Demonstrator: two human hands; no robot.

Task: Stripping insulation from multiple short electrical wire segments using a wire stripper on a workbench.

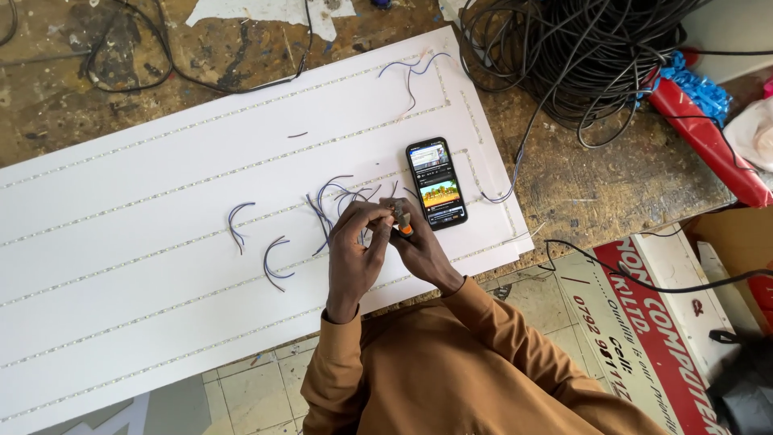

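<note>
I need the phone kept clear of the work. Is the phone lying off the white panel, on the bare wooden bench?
No, the phone lies screen-up on the white panel, near its right end.

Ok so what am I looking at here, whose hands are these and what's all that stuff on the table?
This is one picture from a camera worn on a person's head, looking straight down. The left hand and right hand belong to that person, in brown sleeves. They meet over a white board crossed by thin dotted strips. The right hand holds a small tool with an orange part; the left hand pinches a thin wire beside it. Short loose wire pieces lie on the board, next to a phone with its screen lit. A big coil of black cable sits on the worn workbench.
</note>
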